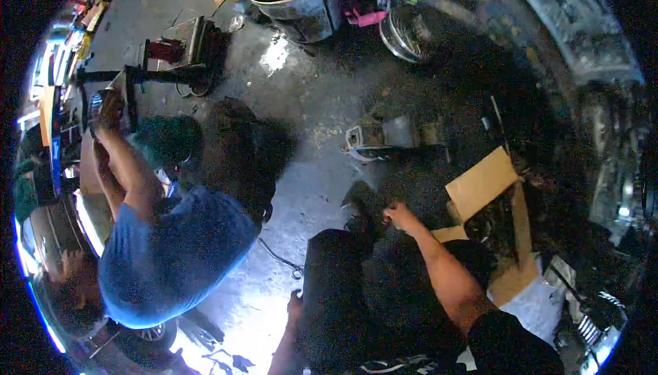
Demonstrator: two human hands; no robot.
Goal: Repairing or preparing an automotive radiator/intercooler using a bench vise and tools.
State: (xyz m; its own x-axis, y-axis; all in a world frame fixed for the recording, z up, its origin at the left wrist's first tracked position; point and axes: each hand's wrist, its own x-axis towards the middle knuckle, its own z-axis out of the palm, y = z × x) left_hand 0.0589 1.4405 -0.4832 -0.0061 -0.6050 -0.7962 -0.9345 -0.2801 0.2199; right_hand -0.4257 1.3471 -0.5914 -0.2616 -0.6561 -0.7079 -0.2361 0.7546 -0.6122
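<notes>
My left hand (294, 305) hangs beside my dark left trouser leg (329, 272) at the bottom centre, fingers curled; what they hold, if anything, is too dim to name. A dark cable (277, 255) with a looped end lies on the floor near it. My right hand (401, 216) reaches down beside my dark shoe (360, 204), fingers closed around something small I cannot make out. Just right of it are an open cardboard box (480, 182) and dark contents too murky to name. Ahead on the floor lies a grey metal part (380, 139).
A co-worker in a blue shirt (175, 252) bends close at my left, hands raised at a dark machine frame (147, 73). A metal drum (291, 8), a round metal rim (404, 36) and pink objects (363, 15) stand ahead. Dark vehicle parts (610, 156) line the right.
</notes>
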